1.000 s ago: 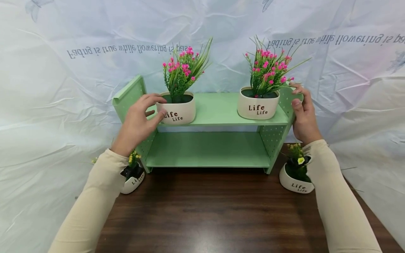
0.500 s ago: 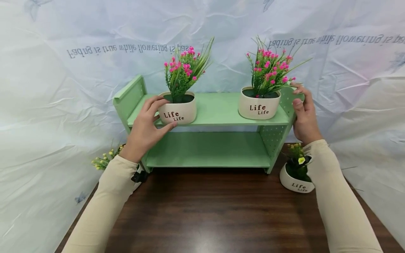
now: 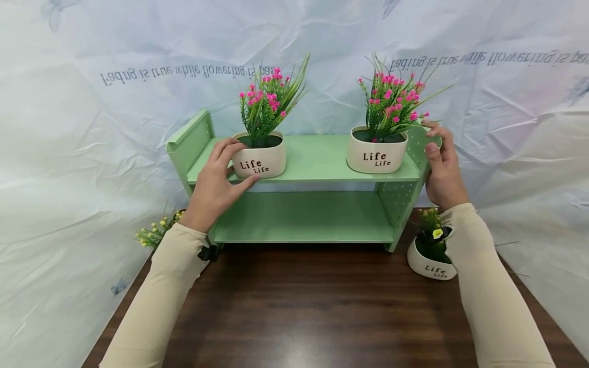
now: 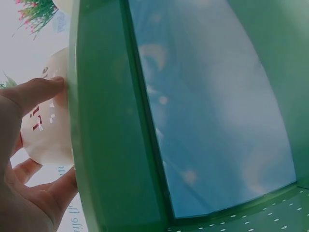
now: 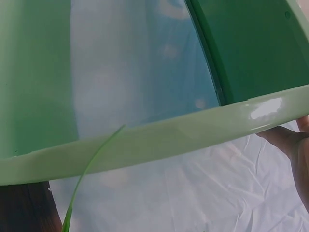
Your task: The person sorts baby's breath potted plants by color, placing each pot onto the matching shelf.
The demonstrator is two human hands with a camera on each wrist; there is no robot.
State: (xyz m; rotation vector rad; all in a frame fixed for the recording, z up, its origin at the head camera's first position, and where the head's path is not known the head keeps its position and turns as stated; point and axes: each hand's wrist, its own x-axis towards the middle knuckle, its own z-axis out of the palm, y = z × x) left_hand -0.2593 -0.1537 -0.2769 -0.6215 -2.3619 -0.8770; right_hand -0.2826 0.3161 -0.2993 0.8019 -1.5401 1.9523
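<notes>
A green two-tier shelf (image 3: 303,214) bears two white oval flowerpots lettered "Life", each with pink artificial flowers and grass. My left hand (image 3: 213,179) holds the left flowerpot (image 3: 271,159) by its left end, thumb low on the front and fingers at the rim. In the left wrist view the thumb lies across the flowerpot (image 4: 48,140), whose base meets the shelf edge. On the far side, my right hand (image 3: 444,171) grips the shelf's right side panel (image 3: 416,148), beside the right flowerpot (image 3: 377,148). The right wrist view shows the thumb (image 5: 280,137) against the panel's edge.
Two more white pots with yellow flowers stand on the dark wooden table (image 3: 299,306): the right pot (image 3: 430,260) is partly behind my sleeve, and yellow flowers (image 3: 156,232) show left of my other forearm. A pale printed cloth (image 3: 322,30) hangs behind and at both sides.
My left hand has moved right and closed further round the left flowerpot, its thumb shifting to the lower front. That flowerpot has shifted slightly right and turned a little. The right hand keeps its grip.
</notes>
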